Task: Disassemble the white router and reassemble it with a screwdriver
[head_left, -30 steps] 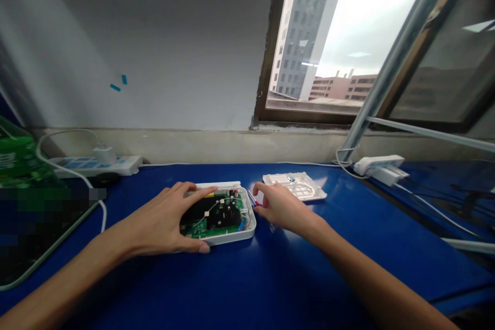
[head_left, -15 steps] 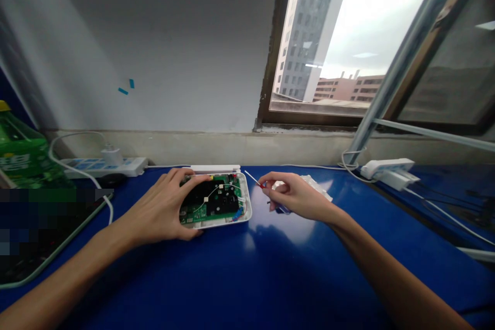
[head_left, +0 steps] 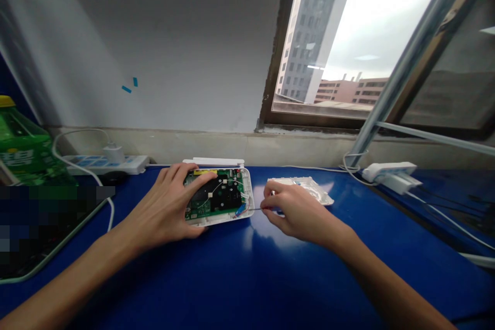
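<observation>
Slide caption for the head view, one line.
Left hand steadies an opened white device while the right hand holds a thin tool at its edge.

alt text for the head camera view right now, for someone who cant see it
Left hand steadies an open white device with exposed green circuitry; right hand holds a thin tool at its edge, on a blue table.

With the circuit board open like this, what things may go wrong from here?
The thin tool shaft in the right hand points toward the blue part near thin wires; a slip might scratch or snag them. The left hand spans the white casing with its fingers over the circuit board, so hard pressure might strain it. The white cover lies just beyond the right hand and might be knocked.
</observation>
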